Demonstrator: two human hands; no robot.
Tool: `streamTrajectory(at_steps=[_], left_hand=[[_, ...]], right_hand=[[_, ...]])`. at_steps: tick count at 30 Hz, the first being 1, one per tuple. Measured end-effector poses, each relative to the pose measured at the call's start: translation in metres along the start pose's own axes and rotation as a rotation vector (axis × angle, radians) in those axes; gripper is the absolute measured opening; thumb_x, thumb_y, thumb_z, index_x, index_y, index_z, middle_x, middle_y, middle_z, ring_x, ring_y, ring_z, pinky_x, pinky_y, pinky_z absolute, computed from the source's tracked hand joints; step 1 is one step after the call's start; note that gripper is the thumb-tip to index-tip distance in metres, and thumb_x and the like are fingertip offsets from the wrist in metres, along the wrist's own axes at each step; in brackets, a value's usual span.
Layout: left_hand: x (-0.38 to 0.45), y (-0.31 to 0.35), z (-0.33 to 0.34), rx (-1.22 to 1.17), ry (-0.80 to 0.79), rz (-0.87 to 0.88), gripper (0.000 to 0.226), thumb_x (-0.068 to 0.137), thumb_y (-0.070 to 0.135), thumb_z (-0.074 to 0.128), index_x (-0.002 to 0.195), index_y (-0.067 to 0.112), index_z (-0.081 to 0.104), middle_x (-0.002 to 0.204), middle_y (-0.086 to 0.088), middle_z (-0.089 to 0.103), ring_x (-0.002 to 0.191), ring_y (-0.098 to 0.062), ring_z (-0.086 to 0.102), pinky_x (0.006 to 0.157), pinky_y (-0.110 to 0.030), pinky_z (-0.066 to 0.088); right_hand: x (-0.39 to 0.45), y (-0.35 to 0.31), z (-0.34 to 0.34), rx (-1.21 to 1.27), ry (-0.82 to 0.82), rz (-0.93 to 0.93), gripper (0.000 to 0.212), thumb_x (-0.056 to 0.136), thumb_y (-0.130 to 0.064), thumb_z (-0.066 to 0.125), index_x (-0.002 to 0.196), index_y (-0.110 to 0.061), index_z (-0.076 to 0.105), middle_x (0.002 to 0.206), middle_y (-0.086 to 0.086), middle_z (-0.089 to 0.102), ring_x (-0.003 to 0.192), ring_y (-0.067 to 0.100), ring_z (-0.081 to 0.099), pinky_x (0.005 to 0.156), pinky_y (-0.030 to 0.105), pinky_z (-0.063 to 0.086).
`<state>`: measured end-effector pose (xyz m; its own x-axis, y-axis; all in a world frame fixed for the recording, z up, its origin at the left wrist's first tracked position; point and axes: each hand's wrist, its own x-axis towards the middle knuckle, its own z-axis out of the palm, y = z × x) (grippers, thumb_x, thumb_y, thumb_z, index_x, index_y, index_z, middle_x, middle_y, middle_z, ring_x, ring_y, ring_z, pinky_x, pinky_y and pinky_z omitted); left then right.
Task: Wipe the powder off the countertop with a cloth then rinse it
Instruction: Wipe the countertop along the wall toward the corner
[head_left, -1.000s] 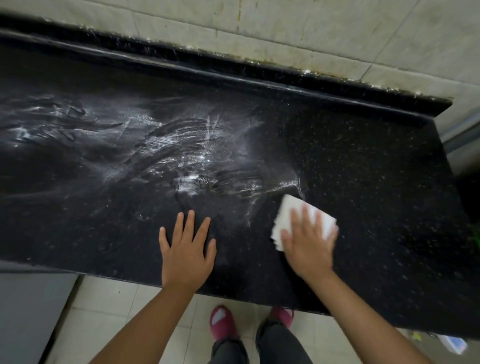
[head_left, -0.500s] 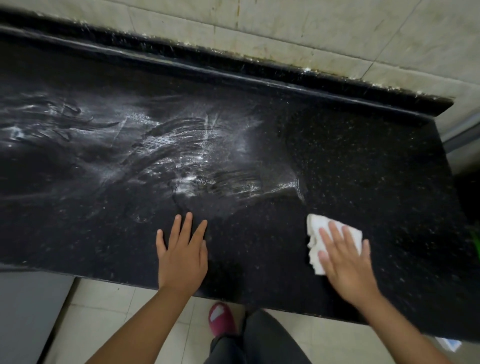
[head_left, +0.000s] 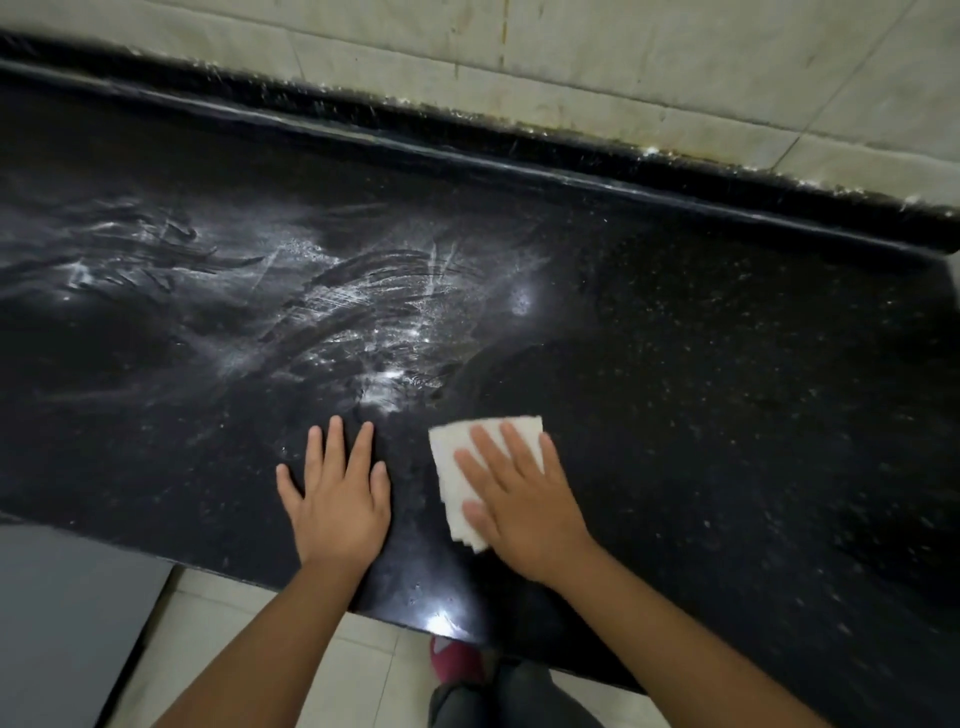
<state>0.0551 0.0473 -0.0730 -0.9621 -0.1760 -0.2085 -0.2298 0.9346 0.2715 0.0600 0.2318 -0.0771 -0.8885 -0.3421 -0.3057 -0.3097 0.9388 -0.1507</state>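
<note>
A folded white cloth (head_left: 453, 467) lies flat on the black speckled countertop (head_left: 727, 389) near its front edge. My right hand (head_left: 519, 499) presses on the cloth with straight, spread fingers and covers most of its right side. My left hand (head_left: 337, 493) rests flat on the counter just left of the cloth, fingers straight. White powder smears (head_left: 363, 312) streak the counter from the middle to the far left, directly beyond both hands. The counter to the right of the cloth looks dark with only fine specks.
A raised black backsplash lip (head_left: 519, 156) runs along the back under pale wall tiles (head_left: 623, 62). A grey cabinet face (head_left: 67, 623) stands below the counter at the left. My red shoe (head_left: 452, 660) shows on the tiled floor (head_left: 260, 649).
My right hand has slid the cloth from the right back toward the left, close to my left hand. The short powder ridge at the smear's right end is gone. The view has shifted right.
</note>
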Motion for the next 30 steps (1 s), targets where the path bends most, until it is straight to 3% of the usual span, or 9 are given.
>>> streamTrajectory(at_steps=[5,8,10,18,20,22,24,26,30], left_hand=[[-0.001,0.001,0.005,0.014,0.027,-0.011,0.066,0.084,0.046,0.007,0.144,0.026,0.024,0.155,-0.001,0.011,0.143,-0.017,0.0,0.111,-0.047,-0.006],[-0.002,0.0,0.007,-0.006,0.059,-0.018,0.08,0.075,0.053,-0.005,0.143,0.026,0.028,0.154,-0.001,0.015,0.143,-0.017,0.003,0.111,-0.047,-0.005],[-0.001,0.001,0.006,-0.015,0.073,-0.025,0.083,0.073,0.054,-0.006,0.142,0.026,0.031,0.153,-0.001,0.017,0.143,-0.016,0.004,0.112,-0.047,-0.005],[0.001,0.001,0.005,-0.036,0.097,-0.042,0.08,0.074,0.053,-0.002,0.14,0.026,0.035,0.152,0.0,0.021,0.142,-0.015,0.008,0.112,-0.045,-0.004],[0.002,0.001,0.006,-0.037,0.102,-0.042,0.079,0.075,0.053,0.0,0.139,0.025,0.037,0.152,-0.001,0.022,0.141,-0.014,0.009,0.112,-0.045,-0.004],[0.002,0.001,0.006,-0.035,0.102,-0.04,0.079,0.075,0.053,0.001,0.139,0.025,0.037,0.152,-0.001,0.023,0.141,-0.015,0.01,0.112,-0.045,-0.004],[0.001,0.0,0.007,-0.031,0.109,-0.039,0.078,0.076,0.052,0.002,0.138,0.024,0.039,0.151,-0.002,0.024,0.141,-0.016,0.011,0.112,-0.046,-0.002],[0.002,0.0,0.008,-0.029,0.119,-0.037,0.075,0.077,0.051,0.005,0.137,0.023,0.041,0.15,-0.004,0.027,0.141,-0.018,0.015,0.112,-0.048,0.0],[0.002,0.001,0.008,-0.024,0.104,-0.043,0.077,0.076,0.052,0.003,0.139,0.025,0.038,0.151,-0.002,0.024,0.142,-0.017,0.012,0.112,-0.047,-0.001]], right_hand=[[-0.069,0.084,-0.001,-0.031,-0.012,0.211,0.057,0.097,-0.049,-0.001,0.138,-0.028,0.032,0.145,-0.005,0.033,0.131,0.017,0.029,0.11,0.041,0.005],[-0.043,0.131,-0.023,0.037,0.029,0.526,0.055,0.096,-0.05,0.007,0.147,-0.031,0.001,0.156,-0.008,-0.002,0.143,0.014,-0.003,0.114,0.048,0.002],[-0.001,0.133,-0.04,0.105,0.055,0.687,0.053,0.099,-0.04,0.016,0.148,-0.028,0.001,0.157,-0.005,-0.005,0.144,0.021,-0.006,0.114,0.052,0.0],[0.083,0.011,-0.04,0.042,-0.043,0.129,0.06,0.092,-0.051,0.002,0.148,-0.03,0.002,0.157,-0.003,-0.01,0.144,0.023,-0.012,0.111,0.052,-0.011],[0.056,-0.003,-0.026,-0.038,-0.001,-0.025,0.072,0.081,-0.051,0.001,0.146,-0.029,0.023,0.156,-0.001,0.014,0.144,0.026,0.01,0.113,0.048,-0.006],[0.019,0.001,-0.009,-0.06,0.011,-0.12,0.056,0.083,-0.048,0.024,0.132,-0.029,0.043,0.141,-0.001,0.047,0.131,0.027,0.035,0.11,0.047,0.005],[-0.017,0.022,0.004,-0.084,-0.042,-0.164,0.046,0.086,-0.049,0.03,0.128,-0.032,0.042,0.138,-0.004,0.047,0.13,0.024,0.033,0.11,0.044,0.003],[-0.043,0.06,0.007,-0.114,-0.01,-0.163,0.044,0.095,-0.051,0.016,0.127,-0.034,0.04,0.139,-0.007,0.038,0.14,0.018,0.016,0.11,0.042,0.003],[-0.028,0.11,-0.023,-0.093,-0.005,0.195,0.071,0.09,-0.057,-0.005,0.138,-0.026,0.038,0.149,-0.001,0.032,0.139,0.021,0.017,0.102,0.062,0.027]])
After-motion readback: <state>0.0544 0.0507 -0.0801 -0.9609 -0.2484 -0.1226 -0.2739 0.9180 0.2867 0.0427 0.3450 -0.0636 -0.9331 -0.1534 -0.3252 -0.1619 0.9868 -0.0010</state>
